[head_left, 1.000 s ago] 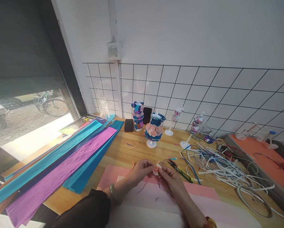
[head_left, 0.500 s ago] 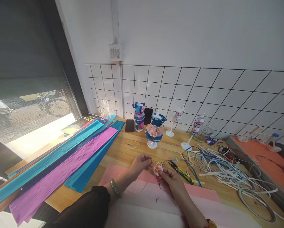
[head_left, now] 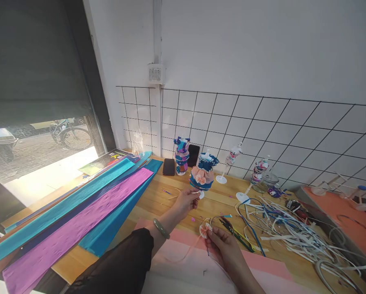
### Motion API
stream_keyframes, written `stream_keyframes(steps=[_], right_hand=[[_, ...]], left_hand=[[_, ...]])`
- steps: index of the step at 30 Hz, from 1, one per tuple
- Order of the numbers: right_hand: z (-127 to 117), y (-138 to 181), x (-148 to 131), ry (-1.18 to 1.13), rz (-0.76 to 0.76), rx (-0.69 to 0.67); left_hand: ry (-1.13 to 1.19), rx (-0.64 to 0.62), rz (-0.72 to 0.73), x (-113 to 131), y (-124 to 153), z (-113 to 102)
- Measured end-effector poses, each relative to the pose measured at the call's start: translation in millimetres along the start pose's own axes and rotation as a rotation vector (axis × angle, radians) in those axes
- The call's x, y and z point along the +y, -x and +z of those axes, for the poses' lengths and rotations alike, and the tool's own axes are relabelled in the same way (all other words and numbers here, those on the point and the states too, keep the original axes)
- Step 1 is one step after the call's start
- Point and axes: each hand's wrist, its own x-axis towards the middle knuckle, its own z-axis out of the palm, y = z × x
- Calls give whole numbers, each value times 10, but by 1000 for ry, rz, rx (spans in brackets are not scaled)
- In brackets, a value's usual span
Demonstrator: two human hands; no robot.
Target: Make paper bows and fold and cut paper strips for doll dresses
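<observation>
- Right hand [head_left: 224, 245] on the job here, thumb and fingers pinching a small pleated rosette [head_left: 205, 230]!
- Rosette sits at that hand's 10 o'clock, raised over the work; it's round, so no long axis to call, face tipped up toward the camera.
- Left hand [head_left: 187, 202] out ahead, rosette at its 5 o'clock and apart from it; fingers curled together, and I can't tell whether anything is between them.
- Now the key line: peach-and-blue dress [head_left: 202, 172] stands upright at the left hand's 1 o'clock, just beyond the fingertips, and the left is clearly the nearer hand. Touching its base? Can't tell.
- Count them up: two rosettes, one in the right hand, one on that dress; four stands in all, dress included, fanned from the left hand's 12 to just past 2.
- Two phones [head_left: 168, 167], at 11 and 12 o'clock from the left hand.
- One yellow cutter [head_left: 244, 239] at the right hand's 2, just beside it; one tangle of cords [head_left: 293, 226], between 2 and 3.
- Out at the left hand's 9, one purple strip [head_left: 87, 224] among several blues on the tabletop [head_left: 149, 202].
</observation>
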Motion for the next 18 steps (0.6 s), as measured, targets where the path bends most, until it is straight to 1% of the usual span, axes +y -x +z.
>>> stream_keyframes(steps=[3, 7, 15, 18], right_hand=[[8, 0, -8, 15, 7, 31], [18, -3, -19, 25, 4, 37], [28, -18, -17, -14, -18, 26], [38, -6, -33, -37, 0, 41]], left_hand=[[32, -11, 11, -12, -47, 96], [56, -6, 15, -34, -102, 185], [89, -15, 8, -66, -214, 264], [103, -28, -3, -77, -245, 283]])
